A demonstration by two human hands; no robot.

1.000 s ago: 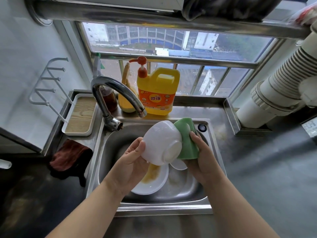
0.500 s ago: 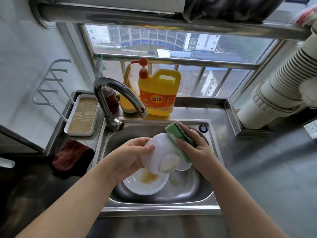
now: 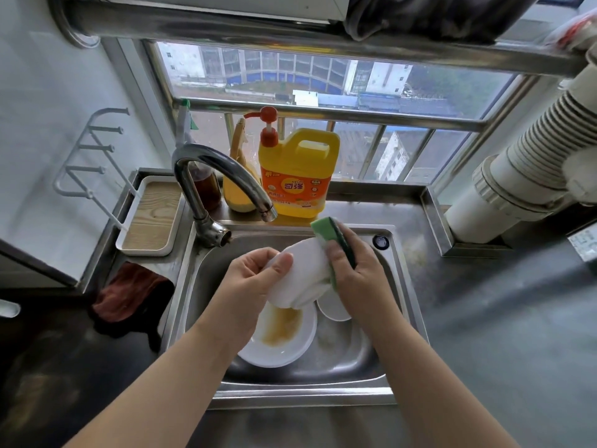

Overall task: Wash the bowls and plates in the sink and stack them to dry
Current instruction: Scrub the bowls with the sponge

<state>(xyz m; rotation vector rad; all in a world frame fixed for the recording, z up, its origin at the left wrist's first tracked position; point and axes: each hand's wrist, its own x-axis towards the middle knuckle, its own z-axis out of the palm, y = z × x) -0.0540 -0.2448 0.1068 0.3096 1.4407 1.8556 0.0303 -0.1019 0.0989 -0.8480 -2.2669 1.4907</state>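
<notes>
Steel counter (image 3: pixel 420 215): sink (image 3: pixel 206 276) sunk mid-counter. Behind sink, yellow detergent jug (image 3: pixel 297 176). Left of sink, wood-lined tray (image 3: pixel 151 218); red-brown cloth (image 3: pixel 129 292) nearer.

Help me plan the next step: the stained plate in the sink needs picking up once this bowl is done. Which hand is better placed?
Left. The left hand holds the bowl directly above the stained plate, while the right hand grips the sponge.

Plate (image 3: pixel 277 347) in sink (image 3: pixel 400 305), faucet (image 3: pixel 206 176) behind-left, detergent jug (image 3: pixel 297 176) behind
</notes>
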